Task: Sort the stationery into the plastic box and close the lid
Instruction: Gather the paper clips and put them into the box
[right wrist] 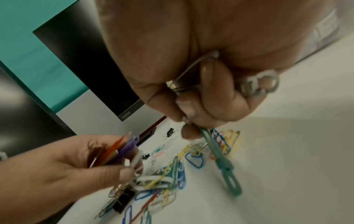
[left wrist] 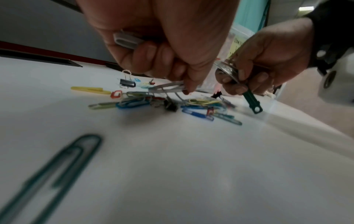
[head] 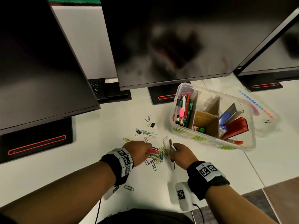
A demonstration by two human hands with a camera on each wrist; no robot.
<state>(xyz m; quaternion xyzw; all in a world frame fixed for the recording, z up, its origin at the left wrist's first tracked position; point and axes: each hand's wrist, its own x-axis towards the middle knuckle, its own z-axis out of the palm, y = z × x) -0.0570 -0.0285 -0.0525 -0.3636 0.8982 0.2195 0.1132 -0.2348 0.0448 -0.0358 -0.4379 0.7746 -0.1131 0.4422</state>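
A heap of coloured paper clips (head: pixel 159 156) lies on the white table between my hands. My left hand (head: pixel 149 151) holds a bundle of red, purple and white clips (right wrist: pixel 116 150) and pinches silver clips (left wrist: pixel 166 88) at the heap's edge. My right hand (head: pixel 173 152) grips a green plastic fastener strip (right wrist: pixel 224 163) that points down to the table, with metal clip wire in the same fist. The clear plastic box (head: pixel 200 138) stands open to the right, with cardboard dividers, pens and a stapler inside. Its lid (head: pixel 262 113) lies beyond it.
Two black binder clips (head: pixel 152 125) (head: pixel 138 131) and loose clips lie farther back. A lone green clip (head: pixel 129 188) lies near my left wrist. Three dark monitors (head: pixel 169 46) on stands line the back. The table edge (head: pixel 252 172) runs at the right.
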